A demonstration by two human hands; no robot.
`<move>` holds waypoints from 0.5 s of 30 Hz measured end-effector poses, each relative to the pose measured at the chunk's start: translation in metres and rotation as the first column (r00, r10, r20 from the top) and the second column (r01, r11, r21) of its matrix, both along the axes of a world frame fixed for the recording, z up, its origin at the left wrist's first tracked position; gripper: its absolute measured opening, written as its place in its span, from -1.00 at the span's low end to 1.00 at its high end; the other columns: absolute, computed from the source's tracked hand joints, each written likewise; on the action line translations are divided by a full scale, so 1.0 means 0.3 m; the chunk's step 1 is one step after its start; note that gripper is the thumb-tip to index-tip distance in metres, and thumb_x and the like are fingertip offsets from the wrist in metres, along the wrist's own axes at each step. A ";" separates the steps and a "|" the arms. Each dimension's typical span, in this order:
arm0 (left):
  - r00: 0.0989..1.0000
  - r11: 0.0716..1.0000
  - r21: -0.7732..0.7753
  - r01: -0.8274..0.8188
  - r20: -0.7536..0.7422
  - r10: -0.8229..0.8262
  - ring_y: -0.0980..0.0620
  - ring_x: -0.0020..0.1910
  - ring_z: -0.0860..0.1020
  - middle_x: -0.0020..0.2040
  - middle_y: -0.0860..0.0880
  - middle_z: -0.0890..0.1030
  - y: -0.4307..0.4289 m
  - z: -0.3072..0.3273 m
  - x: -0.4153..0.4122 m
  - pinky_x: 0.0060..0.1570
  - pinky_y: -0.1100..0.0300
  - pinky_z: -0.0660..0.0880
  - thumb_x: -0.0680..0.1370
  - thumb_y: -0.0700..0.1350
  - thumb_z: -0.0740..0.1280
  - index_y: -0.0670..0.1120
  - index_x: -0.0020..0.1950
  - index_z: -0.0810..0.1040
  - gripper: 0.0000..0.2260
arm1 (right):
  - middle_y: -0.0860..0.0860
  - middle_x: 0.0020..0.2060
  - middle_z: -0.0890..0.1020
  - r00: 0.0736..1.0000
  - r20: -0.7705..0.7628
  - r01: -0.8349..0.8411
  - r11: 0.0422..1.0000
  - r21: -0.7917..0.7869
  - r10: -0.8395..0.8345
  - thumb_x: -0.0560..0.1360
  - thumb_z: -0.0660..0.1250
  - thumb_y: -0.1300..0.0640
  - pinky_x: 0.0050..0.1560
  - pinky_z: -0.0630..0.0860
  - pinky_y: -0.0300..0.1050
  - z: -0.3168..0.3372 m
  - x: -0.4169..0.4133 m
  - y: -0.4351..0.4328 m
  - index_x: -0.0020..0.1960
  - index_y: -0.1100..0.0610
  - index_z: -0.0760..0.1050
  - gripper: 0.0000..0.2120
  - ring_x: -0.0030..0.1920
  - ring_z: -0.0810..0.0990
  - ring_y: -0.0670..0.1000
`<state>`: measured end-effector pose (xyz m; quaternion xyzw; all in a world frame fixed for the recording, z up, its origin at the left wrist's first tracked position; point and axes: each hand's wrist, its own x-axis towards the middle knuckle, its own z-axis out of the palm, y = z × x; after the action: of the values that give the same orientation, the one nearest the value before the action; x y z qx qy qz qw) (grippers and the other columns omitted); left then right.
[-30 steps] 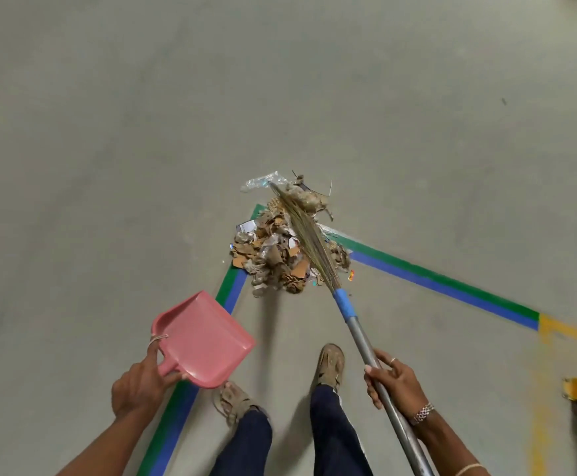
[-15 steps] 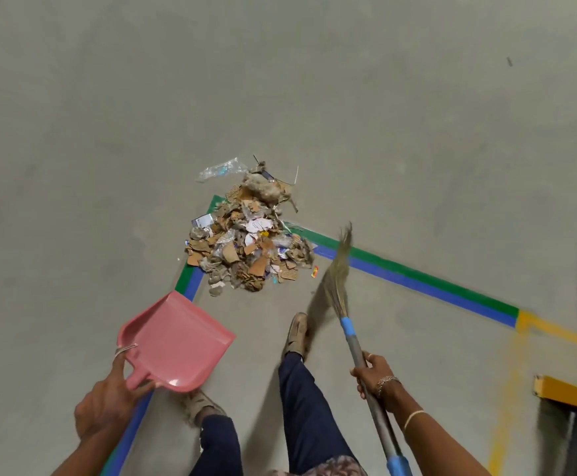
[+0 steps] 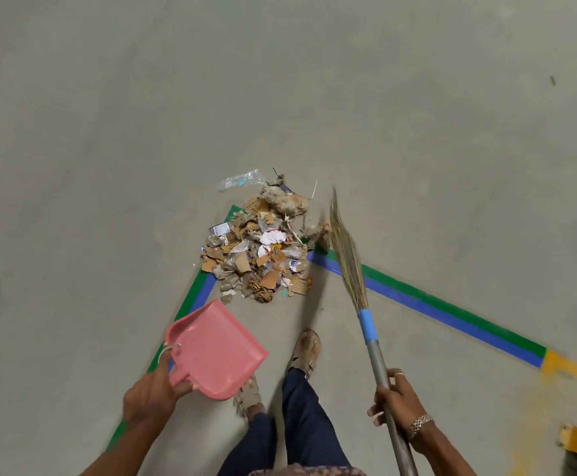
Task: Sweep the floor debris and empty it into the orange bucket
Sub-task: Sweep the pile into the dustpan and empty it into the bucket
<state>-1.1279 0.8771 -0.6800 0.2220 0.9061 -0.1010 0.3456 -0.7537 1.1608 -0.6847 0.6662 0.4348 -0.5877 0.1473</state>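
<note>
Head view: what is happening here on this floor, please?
A person is sweeping. The right hand grips the broom, whose bristles meet the right edge of the debris pile at the corner of the green-blue floor tape. The left hand holds an empty pink dustpan near the pile.

Head camera, downward, seemingly standing height.

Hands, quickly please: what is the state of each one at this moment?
Left hand: closed around the dustpan handle, holding it.
Right hand: closed around the broom handle, holding it.
</note>
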 end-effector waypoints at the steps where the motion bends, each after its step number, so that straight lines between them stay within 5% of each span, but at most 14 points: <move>1: 1.000 1.000 0.017 0.010 -0.003 -0.010 -0.09 -0.38 0.51 -0.16 -0.08 0.68 0.008 -0.004 0.003 -0.43 0.15 0.34 -0.04 0.70 -0.47 0.00 0.51 0.36 0.38 | 0.25 -0.27 0.46 0.998 0.061 -0.031 1.000 0.001 0.031 0.47 0.18 0.44 -0.48 0.51 -0.05 -0.012 -0.002 0.020 0.09 0.24 0.29 -0.76 -0.45 0.58 0.22; 6: 0.996 0.997 0.031 -0.068 0.064 0.066 -0.18 -0.38 0.59 -0.27 -0.17 0.64 -0.049 -0.100 -0.004 -0.36 0.04 0.49 0.13 0.73 -0.29 -0.03 0.43 0.50 0.24 | 0.18 -0.35 0.49 0.983 0.165 -0.104 0.985 0.141 0.080 0.50 0.38 0.16 -0.51 0.41 -0.12 -0.128 -0.096 0.096 0.01 0.24 0.37 -0.77 -0.57 0.45 0.09; 11: 0.986 0.984 -0.053 -0.169 -0.012 0.168 -0.24 -0.02 0.64 0.00 -0.19 0.65 -0.068 -0.213 -0.052 -0.03 -0.05 0.53 0.41 0.40 0.37 0.07 0.55 0.32 -0.20 | 0.16 -0.36 0.53 0.970 0.139 -0.234 0.911 0.338 0.198 0.59 0.32 -0.03 -0.61 0.43 -0.13 -0.344 -0.247 0.153 0.06 0.04 0.39 -0.82 -0.58 0.51 0.14; 15: 0.988 0.987 -0.058 -0.153 -0.021 0.152 -0.17 -0.30 0.54 -0.11 -0.22 0.66 -0.140 -0.498 -0.179 -0.25 -0.04 0.53 0.43 0.23 0.50 -0.04 0.51 0.34 -0.25 | 0.17 -0.23 0.61 0.973 0.181 -0.206 0.878 0.432 0.140 0.60 0.31 0.10 -0.39 0.60 0.06 -0.640 -0.298 0.229 0.12 0.03 0.31 -0.81 -0.45 0.61 0.15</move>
<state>-1.1817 0.8350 -0.8295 0.1409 0.9199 -0.1031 0.3511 -0.8432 1.2297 -0.8768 0.6812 0.6046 -0.4064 0.0729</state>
